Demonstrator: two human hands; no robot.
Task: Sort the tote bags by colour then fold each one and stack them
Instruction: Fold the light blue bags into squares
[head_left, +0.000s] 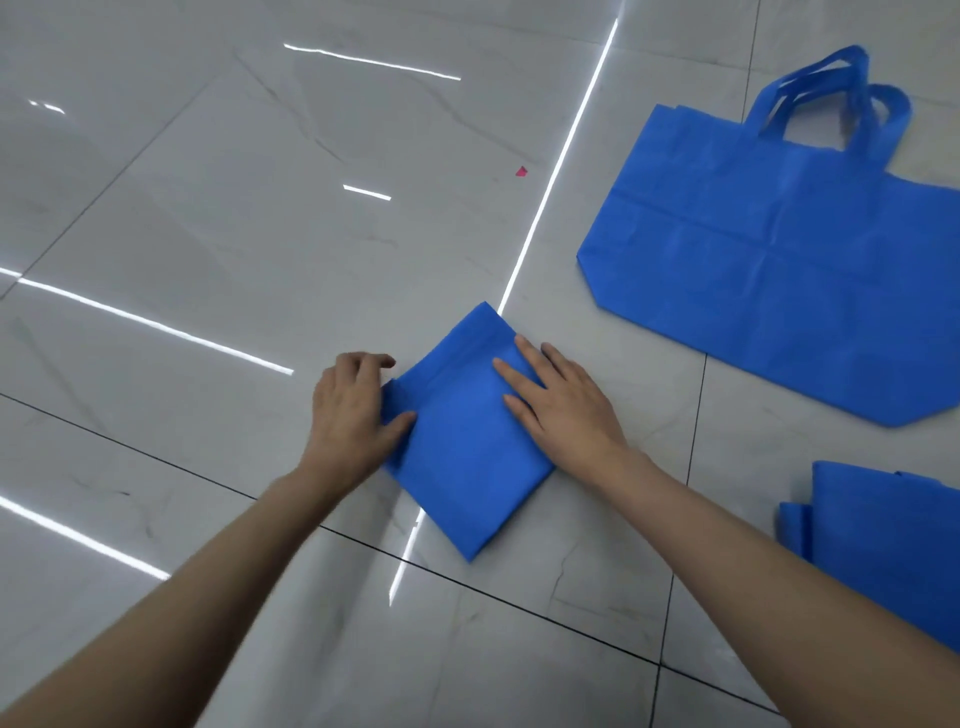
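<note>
Spread flat, the right hand (563, 410) presses straight fingers on the folded bag (462, 447), a blue square lying cornerwise on the floor (208, 234) between both hands. Left hand (350, 410) has its fingers curled at the bag's left corner, thumb lying on the fabric; the corner runs under the palm, so I cannot tell whether fabric is pinched there. Beyond, to the right and well apart, a flat bag (779, 249) lies unfolded, handles pointing away, its right side cut off by the frame edge. Near right, a pile (883, 540) of blue fabric is cut off too and partly covered by the right forearm; its layers are hard to count. A small pink scrap (521, 171) lies farther off on the glossy tiles.
</note>
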